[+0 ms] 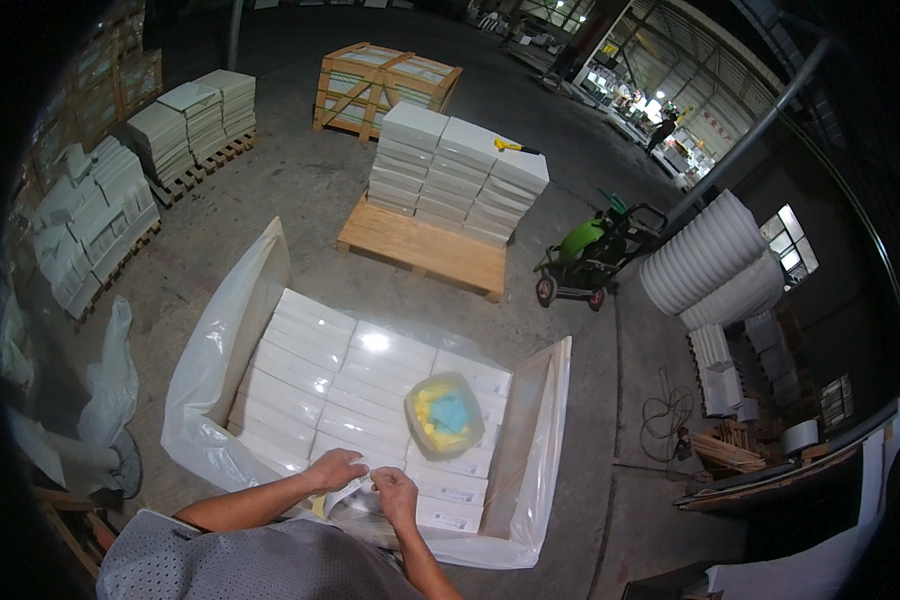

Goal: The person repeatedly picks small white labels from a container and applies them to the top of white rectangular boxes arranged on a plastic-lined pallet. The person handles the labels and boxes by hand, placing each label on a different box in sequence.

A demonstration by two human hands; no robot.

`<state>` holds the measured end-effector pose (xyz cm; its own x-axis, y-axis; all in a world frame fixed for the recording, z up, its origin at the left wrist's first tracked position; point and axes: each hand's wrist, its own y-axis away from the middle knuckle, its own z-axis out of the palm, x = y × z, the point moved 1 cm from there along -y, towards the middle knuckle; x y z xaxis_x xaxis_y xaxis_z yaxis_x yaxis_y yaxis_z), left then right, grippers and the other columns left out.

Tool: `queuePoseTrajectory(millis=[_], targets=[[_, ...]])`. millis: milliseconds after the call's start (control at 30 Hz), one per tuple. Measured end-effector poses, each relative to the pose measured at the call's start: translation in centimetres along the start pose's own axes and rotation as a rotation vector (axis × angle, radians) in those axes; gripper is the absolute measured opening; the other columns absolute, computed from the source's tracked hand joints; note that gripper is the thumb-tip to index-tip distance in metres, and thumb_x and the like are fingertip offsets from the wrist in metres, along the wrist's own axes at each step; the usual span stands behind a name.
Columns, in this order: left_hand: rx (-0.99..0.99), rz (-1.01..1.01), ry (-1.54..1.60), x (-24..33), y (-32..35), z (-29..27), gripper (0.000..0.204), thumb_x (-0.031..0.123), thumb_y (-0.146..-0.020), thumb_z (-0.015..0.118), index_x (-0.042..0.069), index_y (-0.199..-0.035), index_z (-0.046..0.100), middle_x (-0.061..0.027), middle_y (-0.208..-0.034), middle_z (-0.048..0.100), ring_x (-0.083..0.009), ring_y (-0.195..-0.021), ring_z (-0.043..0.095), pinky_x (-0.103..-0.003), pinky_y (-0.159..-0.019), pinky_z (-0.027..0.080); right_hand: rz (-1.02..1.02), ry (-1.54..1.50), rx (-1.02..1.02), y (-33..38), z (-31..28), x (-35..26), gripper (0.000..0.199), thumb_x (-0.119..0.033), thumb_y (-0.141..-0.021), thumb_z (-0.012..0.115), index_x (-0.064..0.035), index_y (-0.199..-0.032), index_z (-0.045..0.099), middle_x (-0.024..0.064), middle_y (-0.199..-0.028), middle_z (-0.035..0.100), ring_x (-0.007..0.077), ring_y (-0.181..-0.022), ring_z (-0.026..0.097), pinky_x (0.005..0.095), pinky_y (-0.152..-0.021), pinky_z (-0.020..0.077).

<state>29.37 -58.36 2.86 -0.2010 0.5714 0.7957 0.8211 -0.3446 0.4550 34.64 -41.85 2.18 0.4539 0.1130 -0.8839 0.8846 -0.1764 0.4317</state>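
My left hand (336,468) and my right hand (397,494) are close together over the near side of an open crate lined with clear plastic (210,420). Between them is a small white sheet (346,493), which looks like paper or labels, pinched in the fingers of both hands. A bit of yellow shows beside it, under my left wrist. Below lie rows of white boxes (335,385) packed side by side, several at the right with printed labels. On top of them, ahead and to the right, sits a translucent tub (417,428) holding yellow pieces and a light-blue cloth-like piece (448,410).
Beyond the crate, a wooden pallet (425,250) bears stacked white boxes (450,170) with a yellow-and-black tool (515,147) on top. A green wheeled machine (585,240) and white foam rolls (705,250) stand at right. Loaded pallets (95,225) line the left; a cable (667,410) lies right.
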Motion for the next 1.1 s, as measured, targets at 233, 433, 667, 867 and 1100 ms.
queuePoseTrajectory(millis=[233, 433, 667, 867, 1100], targets=[[-0.090, -0.191, 0.428, 0.1, -0.5, 0.7, 0.045, 0.036, -0.092, 0.056, -0.006, -0.107, 0.064, -0.0175, -0.100, 0.068, -0.0258, -0.086, 0.065, -0.035, -0.078, 0.051, 0.006, -0.083, 0.044, -0.4, -0.1, 0.9, 0.020, -0.016, -0.086, 0.065, 0.0020, -0.094, 0.068, 0.0051, -0.076, 0.068, 0.0111, -0.067, 0.062, 0.0240, -0.063, 0.0476], [-0.174, -0.414, 1.002, 0.8, -0.6, 0.8, 0.035, 0.029, -0.097, 0.053, -0.003, -0.109, 0.061, -0.0107, -0.088, 0.065, -0.0194, -0.075, 0.064, -0.033, -0.066, 0.052, -0.054, -0.172, -0.073, -1.0, -0.6, 1.4, 0.020, -0.018, -0.089, 0.062, 0.0000, -0.096, 0.065, 0.0055, -0.074, 0.066, 0.0098, -0.065, 0.057, 0.0239, -0.058, 0.0427], [-0.277, -0.293, 0.966, 0.2, -1.9, 1.7, 0.033, 0.029, -0.097, 0.051, -0.001, -0.108, 0.060, -0.0080, -0.075, 0.061, -0.0150, -0.059, 0.055, -0.030, -0.054, 0.046, -0.088, -0.064, -0.036, -2.2, -1.6, 2.4, 0.016, -0.015, -0.091, 0.062, -0.0001, -0.097, 0.065, 0.0068, -0.085, 0.067, 0.0148, -0.079, 0.064, 0.0271, -0.069, 0.0499], [-0.166, -0.141, 0.437, -0.7, -3.0, 3.4, 0.020, 0.016, -0.091, 0.058, -0.002, -0.098, 0.062, -0.0047, -0.073, 0.062, -0.0110, -0.058, 0.055, -0.026, -0.052, 0.043, -0.464, 0.455, -0.008, -2.9, -1.6, 3.9, 0.014, -0.016, -0.090, 0.056, -0.0058, -0.095, 0.065, 0.0119, -0.085, 0.067, 0.0266, -0.080, 0.066, 0.0361, -0.070, 0.0515], [-0.293, -0.252, 0.301, -6.6, -6.9, 7.1, 0.019, 0.017, -0.089, 0.060, -0.001, -0.096, 0.063, -0.0091, -0.078, 0.066, -0.0116, -0.060, 0.059, -0.023, -0.054, 0.046, -0.261, 0.154, 0.030, -3.1, -2.5, 10.1, 0.027, -0.026, -0.093, 0.055, -0.0011, -0.100, 0.063, 0.0185, -0.100, 0.066, 0.0328, -0.091, 0.064, 0.0407, -0.078, 0.0492]])
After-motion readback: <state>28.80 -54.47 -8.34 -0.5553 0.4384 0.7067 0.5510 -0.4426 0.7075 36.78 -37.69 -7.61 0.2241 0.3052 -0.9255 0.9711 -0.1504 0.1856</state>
